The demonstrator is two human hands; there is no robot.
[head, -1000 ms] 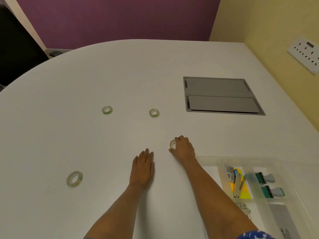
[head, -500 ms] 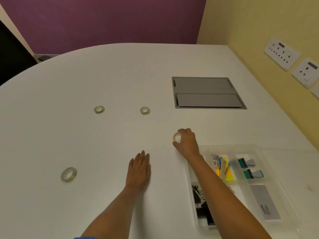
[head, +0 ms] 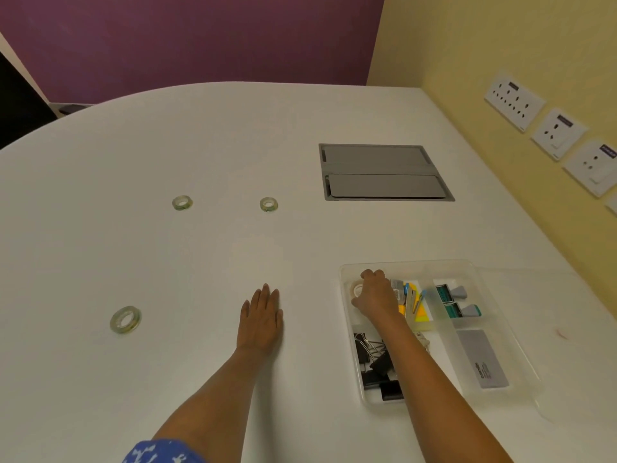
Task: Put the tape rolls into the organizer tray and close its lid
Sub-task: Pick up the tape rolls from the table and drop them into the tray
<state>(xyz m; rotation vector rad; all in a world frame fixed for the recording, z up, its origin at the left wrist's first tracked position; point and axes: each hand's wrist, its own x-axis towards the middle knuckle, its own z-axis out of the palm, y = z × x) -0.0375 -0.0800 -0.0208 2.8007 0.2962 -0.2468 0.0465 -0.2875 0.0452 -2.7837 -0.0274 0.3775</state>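
My right hand point(head: 375, 294) holds a clear tape roll point(head: 356, 290) inside the far-left compartment of the clear organizer tray point(head: 417, 264). My left hand point(head: 262, 317) lies flat on the white table point(head: 233, 128), fingers apart, holding nothing. Three more tape rolls lie loose on the table: a larger roll at the near left point(head: 125, 319), a small roll further back point(head: 182, 203), and another small roll point(head: 268, 204) to its right. The tray's clear lid point(head: 581, 379) lies open to the right of the tray.
The tray also holds black binder clips point(head: 375, 369), yellow sticky notes point(head: 421, 312), teal correction tapes point(head: 457, 302) and a grey card point(head: 482, 359). A grey cable hatch point(head: 384, 172) is set in the table behind it. Wall sockets point(head: 557, 128) line the yellow wall at right.
My right hand lifted a tape roll off the table and carried it right into the tray's far-left compartment. The left hand stayed flat on the table.
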